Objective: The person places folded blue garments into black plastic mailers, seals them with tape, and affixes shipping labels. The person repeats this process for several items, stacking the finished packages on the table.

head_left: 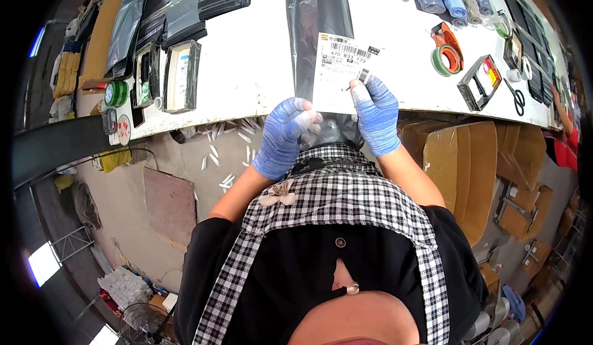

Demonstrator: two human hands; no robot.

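The printed paper label (336,58) is being held in front of the body, over the near edge of the table, and its right edge is being pinched between the thumb and finger of the right hand (375,113). The fingertips of the left hand (287,132) are being held close together at the lower left corner of the label; whether the paper is being gripped there cannot be told. For good handling, as it is being judged, the label should be supported lightly by its edges, so that no crease is being pressed into it and no printed part is being covered. Just below, bunched clear plastic (330,132) is being partly hidden by the hands. Behind the label, a dark plastic bag (302,11) is being partly covered by it. The near edge of the white table (247,48) is being crossed by the label, so a low sweep of the wrists should be avoided. Room for moving is being offered by the white surface on both sides: on the left it is being limited by a black tray (196,76), on the right by an orange tape dispenser (454,48). Farther right, scissors (517,98) are being left near the edge.
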